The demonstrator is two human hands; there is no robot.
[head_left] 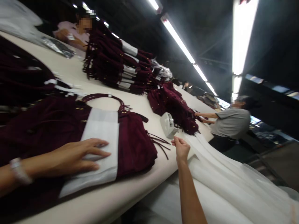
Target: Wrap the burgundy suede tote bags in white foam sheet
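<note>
- Foreground: our left hand [77, 155], with a pale bracelet [21, 171] at its wrist, rests loosely spread on a white wrapper [101, 124]; it grasps nothing.
- Beneath those fingers lies the folded maroon bundle [136, 146], the wrapper across it, on a cream table [135, 102].
- To the right of that hold, our right hand [182, 150] draws thumb and fingertips together at the near end of what looks like a tape dispenser [167, 124]; whether tape sits between them, we cannot tell.
- Judging by posture, we steady with one hand and work at the dispenser with the other. We do best to press evenly, keeping the wrapper snug and square, and to pull clear of the cutting end.
- Loose cords [153, 137] trail from the bundle toward the right fingertips; we would tuck them aside lest they catch.
- Just beyond the dispenser, a maroon heap [173, 102] crowds the reach; white sheeting [224, 165] spreads beside the right wrist.
- Beyond the left hand stands a stack of wrapped bundles [105, 46]; past the right, a co-worker in grey [233, 123] has both hands at the heap.
</note>
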